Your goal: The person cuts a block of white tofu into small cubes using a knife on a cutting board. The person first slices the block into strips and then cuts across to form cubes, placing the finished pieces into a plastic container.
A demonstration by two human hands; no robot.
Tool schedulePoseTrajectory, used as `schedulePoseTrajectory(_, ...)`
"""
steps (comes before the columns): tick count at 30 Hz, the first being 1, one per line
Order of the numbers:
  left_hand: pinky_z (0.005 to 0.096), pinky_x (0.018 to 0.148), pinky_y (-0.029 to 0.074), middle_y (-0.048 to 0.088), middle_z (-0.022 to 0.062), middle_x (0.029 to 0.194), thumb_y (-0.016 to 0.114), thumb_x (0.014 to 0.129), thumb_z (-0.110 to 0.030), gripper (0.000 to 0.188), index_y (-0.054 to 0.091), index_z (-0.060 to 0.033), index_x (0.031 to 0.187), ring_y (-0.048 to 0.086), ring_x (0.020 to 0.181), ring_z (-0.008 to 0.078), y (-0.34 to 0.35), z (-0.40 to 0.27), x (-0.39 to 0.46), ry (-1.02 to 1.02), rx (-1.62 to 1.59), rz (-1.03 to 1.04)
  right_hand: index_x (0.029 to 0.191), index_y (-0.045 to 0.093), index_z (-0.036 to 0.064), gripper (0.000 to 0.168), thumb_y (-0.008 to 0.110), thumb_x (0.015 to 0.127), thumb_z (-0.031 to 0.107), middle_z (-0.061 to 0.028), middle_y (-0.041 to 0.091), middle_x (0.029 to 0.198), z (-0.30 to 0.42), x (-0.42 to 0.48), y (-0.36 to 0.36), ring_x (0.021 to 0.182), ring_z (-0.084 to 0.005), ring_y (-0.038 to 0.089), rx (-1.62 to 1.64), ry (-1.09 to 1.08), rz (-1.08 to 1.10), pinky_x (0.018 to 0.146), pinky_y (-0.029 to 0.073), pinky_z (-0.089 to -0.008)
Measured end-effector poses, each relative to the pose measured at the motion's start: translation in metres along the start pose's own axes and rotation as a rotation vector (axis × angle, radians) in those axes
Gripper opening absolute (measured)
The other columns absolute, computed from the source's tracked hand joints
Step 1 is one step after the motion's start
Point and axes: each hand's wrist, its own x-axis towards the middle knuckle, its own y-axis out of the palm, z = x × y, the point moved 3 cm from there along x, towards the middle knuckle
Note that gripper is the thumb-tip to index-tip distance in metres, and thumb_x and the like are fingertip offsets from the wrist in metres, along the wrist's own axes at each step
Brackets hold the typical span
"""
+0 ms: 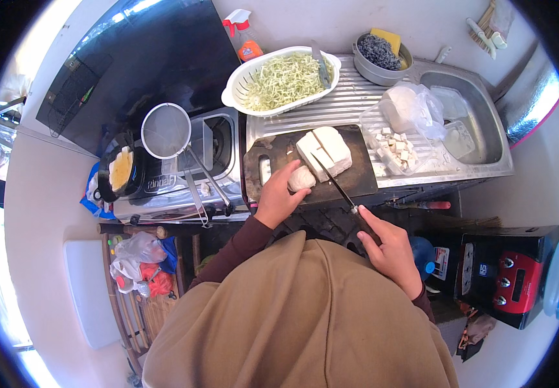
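Observation:
A block of white tofu (325,150), split by cuts, lies on a dark cutting board (359,179). My left hand (282,191) curls its fingers and thumb around a smaller, rounded piece of tofu (302,178) just left of the block. In my right hand (388,245) is the handle of a kitchen knife (337,186); its blade points up and left, over or against the block's near part. Whether the blade touches the tofu is unclear. Right of the board, a clear plastic container (418,157) holds small white cubes.
A white basket of shredded greens (282,82) with a second knife stands behind the board. A plastic bag with a white lump (405,106) sits beside the sink (488,140). To the left, a strainer (166,131) rests over the gas stove, near a black pan (109,191) holding yellowish food.

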Motion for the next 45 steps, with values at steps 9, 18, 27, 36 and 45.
schedulePoseTrajectory(9,0.0369,0.098,0.047,0.063,0.0176,0.123,0.081,0.074,-0.016,0.062,0.056,-0.0018,0.129,0.062,0.113,0.0295,-0.006,0.024,0.01,-0.13,-0.188,-0.153,0.134,0.057,0.008,0.052,0.069,0.084,0.01,-0.0188,0.067,0.087,-0.001,-0.001,0.001,0.073,-0.0348,0.065,-0.005,-0.011,0.001,0.065,0.052,-0.0388)
schedulePoseTrajectory(18,0.0401,0.099,0.044,0.061,0.017,0.122,0.079,0.074,-0.018,0.055,0.061,-0.0048,0.124,0.053,0.118,0.0336,-0.015,0.044,0.038,-0.077,0.293,-0.14,0.134,0.057,0.009,0.051,0.069,0.085,0.013,-0.0183,0.066,0.085,-0.001,-0.002,0.006,0.075,-0.035,0.065,-0.022,0.021,0.095,0.065,0.051,-0.0414)
schedulePoseTrajectory(27,0.0422,0.099,0.044,0.062,0.0181,0.121,0.077,0.076,-0.022,0.051,0.06,-0.0036,0.121,0.055,0.117,0.0369,-0.013,0.0,0.015,0.038,0.123,0.136,0.133,0.057,0.008,0.05,0.068,0.085,0.014,-0.021,0.067,0.087,-0.003,-0.002,0.004,0.076,-0.0389,0.065,-0.049,0.09,0.149,0.067,0.052,-0.0438)
schedulePoseTrajectory(36,0.0429,0.093,0.048,0.063,0.0182,0.114,0.077,0.077,-0.021,0.054,0.056,0.0006,0.121,0.058,0.11,0.0358,0.002,-0.01,0.011,-0.008,0.196,0.113,0.133,0.057,0.007,0.049,0.068,0.085,0.013,-0.0217,0.068,0.091,0.0,0.001,0.001,0.079,-0.0386,0.066,-0.005,0.041,0.09,0.069,0.052,-0.0425)
schedulePoseTrajectory(45,0.0413,0.095,0.048,0.059,0.0202,0.123,0.082,0.07,-0.029,0.064,0.056,-0.0009,0.122,0.058,0.114,0.0343,-0.014,-0.017,0.016,-0.211,0.202,0.159,0.131,0.058,0.006,0.048,0.068,0.085,0.014,-0.0228,0.068,0.092,0.001,0.001,0.002,0.081,-0.0397,0.066,-0.039,0.129,0.183,0.07,0.052,-0.0439)
